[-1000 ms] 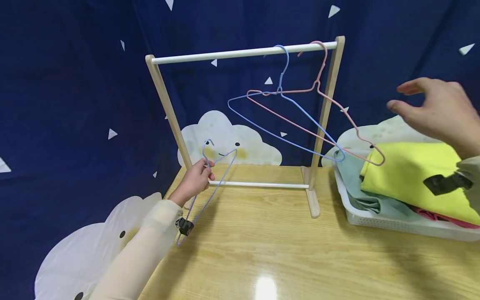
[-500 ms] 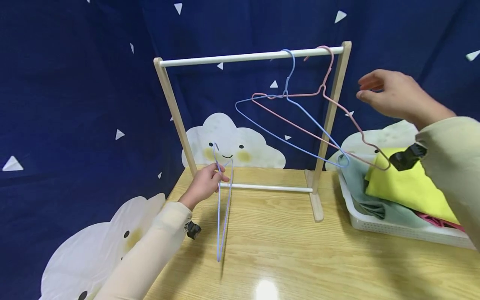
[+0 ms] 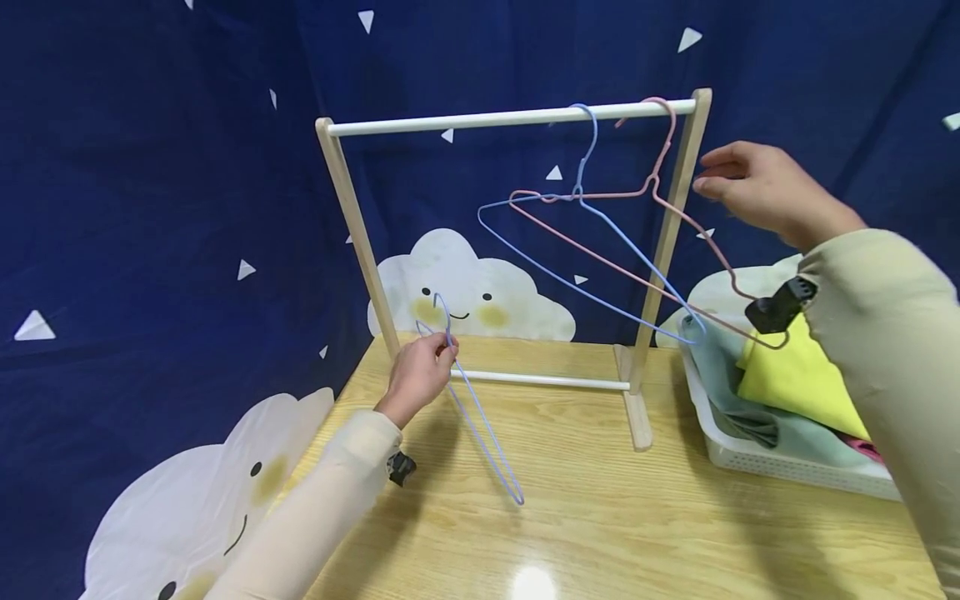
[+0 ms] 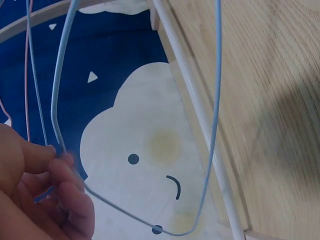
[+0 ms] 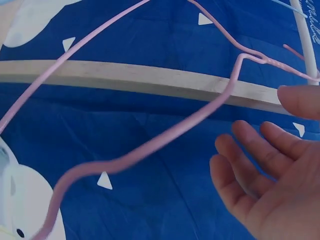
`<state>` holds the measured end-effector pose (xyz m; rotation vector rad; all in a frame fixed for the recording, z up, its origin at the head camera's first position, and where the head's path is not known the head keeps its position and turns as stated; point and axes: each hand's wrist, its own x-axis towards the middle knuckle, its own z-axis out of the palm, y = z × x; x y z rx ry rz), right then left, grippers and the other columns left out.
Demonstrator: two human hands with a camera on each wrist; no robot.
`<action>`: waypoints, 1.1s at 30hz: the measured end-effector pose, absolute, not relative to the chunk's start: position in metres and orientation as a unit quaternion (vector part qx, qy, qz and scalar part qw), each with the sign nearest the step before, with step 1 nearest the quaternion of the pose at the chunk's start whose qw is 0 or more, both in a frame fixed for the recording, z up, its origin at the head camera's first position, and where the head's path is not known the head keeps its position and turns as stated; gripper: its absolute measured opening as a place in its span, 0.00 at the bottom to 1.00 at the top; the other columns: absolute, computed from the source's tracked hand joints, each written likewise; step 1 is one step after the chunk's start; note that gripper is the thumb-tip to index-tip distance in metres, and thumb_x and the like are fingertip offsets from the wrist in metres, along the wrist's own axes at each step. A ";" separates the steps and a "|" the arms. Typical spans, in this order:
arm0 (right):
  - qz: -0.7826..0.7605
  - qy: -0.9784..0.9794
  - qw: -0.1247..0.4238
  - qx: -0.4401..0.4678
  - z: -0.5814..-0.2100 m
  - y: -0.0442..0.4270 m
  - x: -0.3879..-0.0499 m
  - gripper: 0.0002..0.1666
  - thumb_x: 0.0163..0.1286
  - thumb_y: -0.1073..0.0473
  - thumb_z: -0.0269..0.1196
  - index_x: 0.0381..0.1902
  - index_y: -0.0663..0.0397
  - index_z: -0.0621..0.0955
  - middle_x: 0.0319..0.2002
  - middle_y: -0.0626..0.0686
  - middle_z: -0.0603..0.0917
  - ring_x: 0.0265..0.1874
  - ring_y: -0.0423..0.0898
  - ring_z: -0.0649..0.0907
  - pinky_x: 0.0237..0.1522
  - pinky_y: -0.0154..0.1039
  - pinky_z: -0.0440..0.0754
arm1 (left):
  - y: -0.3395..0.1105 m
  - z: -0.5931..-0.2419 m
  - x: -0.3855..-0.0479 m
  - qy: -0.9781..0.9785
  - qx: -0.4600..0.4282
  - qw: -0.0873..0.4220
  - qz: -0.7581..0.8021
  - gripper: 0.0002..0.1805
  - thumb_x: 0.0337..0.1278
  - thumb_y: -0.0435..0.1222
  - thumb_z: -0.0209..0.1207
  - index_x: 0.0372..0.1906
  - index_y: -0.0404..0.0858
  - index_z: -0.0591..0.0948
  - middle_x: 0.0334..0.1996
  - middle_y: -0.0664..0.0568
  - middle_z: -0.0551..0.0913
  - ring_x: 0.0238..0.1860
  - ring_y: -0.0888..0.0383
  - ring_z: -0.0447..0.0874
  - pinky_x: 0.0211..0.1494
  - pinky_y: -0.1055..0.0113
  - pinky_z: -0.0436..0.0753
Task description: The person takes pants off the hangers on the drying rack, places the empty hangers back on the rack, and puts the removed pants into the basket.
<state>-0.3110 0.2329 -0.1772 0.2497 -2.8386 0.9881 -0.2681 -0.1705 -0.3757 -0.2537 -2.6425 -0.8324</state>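
Observation:
My left hand pinches a blue wire hanger near the base of its hook, low in front of the rack's left post. In the left wrist view, thumb and fingers close on the blue wire. A second blue hanger and a pink hanger hang from the white bar toward its right end. My right hand is raised to the right of the rack, beside the pink hanger. In the right wrist view its fingers are loosely bent, apart from the pink wire, holding nothing.
The rack has wooden posts and a lower white rail. At the right, a white basket holds yellow, grey-green and dark pink cloth. Behind hangs a dark blue curtain with clouds. All stands on a wooden table.
My right hand has moved left toward the pink hanger. The hanger in my left hand has swung so its lower end points right. The head view has shifted slightly.

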 end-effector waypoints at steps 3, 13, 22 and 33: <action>0.341 -0.934 0.057 0.089 -0.178 0.229 -0.314 0.38 0.79 0.46 0.43 0.78 0.60 0.52 0.73 0.68 0.63 0.65 0.64 0.69 0.66 0.63 0.69 | -0.166 -0.377 -0.267 -0.934 -0.083 0.189 -0.291 0.10 0.67 0.38 0.57 0.35 0.40 0.86 0.31 0.49 0.83 0.31 0.53 0.77 0.35 0.62 0.72; 0.348 -0.929 0.087 0.088 -0.187 0.219 -0.323 0.35 0.80 0.45 0.41 0.77 0.56 0.57 0.70 0.67 0.68 0.64 0.65 0.71 0.66 0.66 0.69 | -0.156 -0.377 -0.263 -0.907 -0.075 0.252 -0.329 0.10 0.69 0.33 0.51 0.39 0.33 0.81 0.39 0.42 0.82 0.41 0.45 0.81 0.45 0.52 0.79; 0.337 -0.932 0.096 0.086 -0.189 0.220 -0.327 0.34 0.80 0.43 0.43 0.75 0.54 0.63 0.66 0.68 0.73 0.63 0.63 0.72 0.69 0.65 0.65 | -0.154 -0.368 -0.264 -0.896 -0.090 0.260 -0.349 0.10 0.69 0.33 0.51 0.38 0.33 0.83 0.36 0.42 0.86 0.37 0.46 0.84 0.46 0.51 0.81; 0.322 -0.936 0.116 0.086 -0.192 0.221 -0.327 0.33 0.79 0.42 0.43 0.73 0.54 0.65 0.59 0.65 0.78 0.54 0.58 0.75 0.62 0.61 0.70 | -0.135 -0.352 -0.272 -0.863 -0.105 0.306 -0.387 0.12 0.70 0.33 0.50 0.39 0.32 0.83 0.43 0.40 0.81 0.46 0.44 0.81 0.51 0.50 0.78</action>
